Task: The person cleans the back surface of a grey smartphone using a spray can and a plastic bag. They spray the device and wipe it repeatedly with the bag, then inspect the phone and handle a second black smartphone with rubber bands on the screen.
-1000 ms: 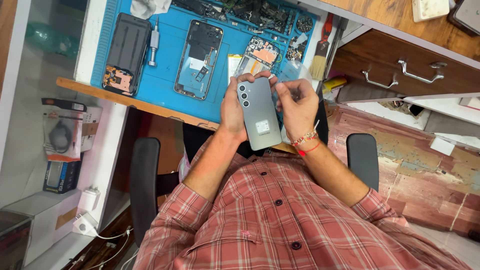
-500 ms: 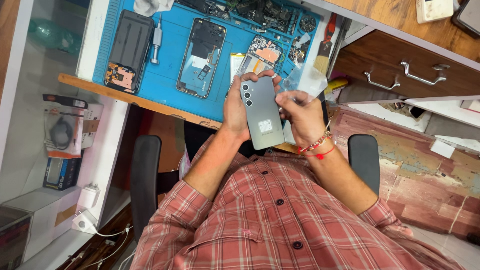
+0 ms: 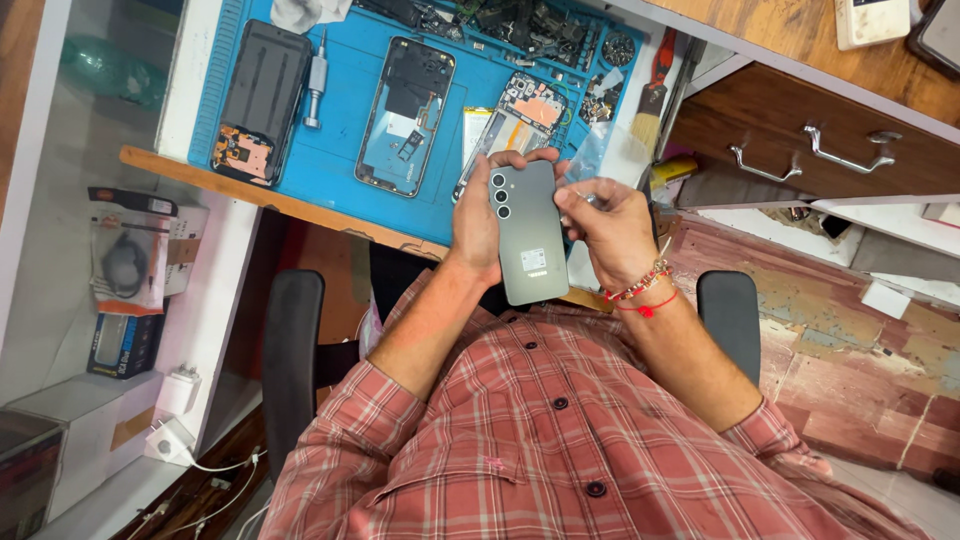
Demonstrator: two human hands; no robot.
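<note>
1. Grey phone: back cover fitted, held just below the blue mat.
2. Left hand: clamped around the phone's edge.
3. Right hand: fingers pinched together at its other edge.
4. Opened phones: left unassembled on the mat.

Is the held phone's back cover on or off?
On: the grey back with three camera lenses faces up, gripped by left hand and right hand.
</note>
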